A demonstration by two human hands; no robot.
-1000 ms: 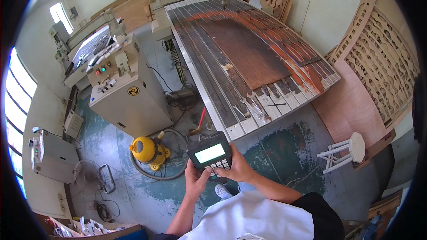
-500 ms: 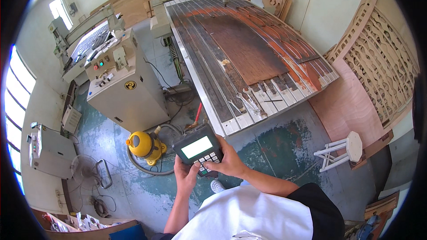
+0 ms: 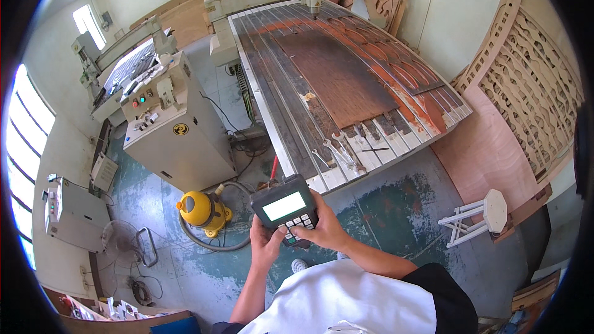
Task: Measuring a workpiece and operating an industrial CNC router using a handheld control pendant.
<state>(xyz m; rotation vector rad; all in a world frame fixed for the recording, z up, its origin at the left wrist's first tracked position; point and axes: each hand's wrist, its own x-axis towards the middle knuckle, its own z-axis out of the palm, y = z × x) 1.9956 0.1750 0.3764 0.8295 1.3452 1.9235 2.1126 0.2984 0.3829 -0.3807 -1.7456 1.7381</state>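
Note:
Both of my hands grip a black handheld controller with a bright white screen and several light keys below it. My left hand wraps its lower left corner, the thumb on the lower left keys. From the right side my right hand holds it, with its thumb over the middle of the keypad. Beyond the controller stands a large router machine with a slotted bed. A dark reddish-brown board lies on that bed, and wrenches rest at its near end. Above the far end hangs the spindle.
Left of the bed stands a grey control cabinet with loose parts on top. A yellow vacuum cleaner and its hose sit on the floor nearby. At right are a white stool and cut wooden panels. A fan and cables lie lower left.
The controller and both hands sit slightly farther right and higher in the view, as the whole view has shifted a little. My grip stays the same.

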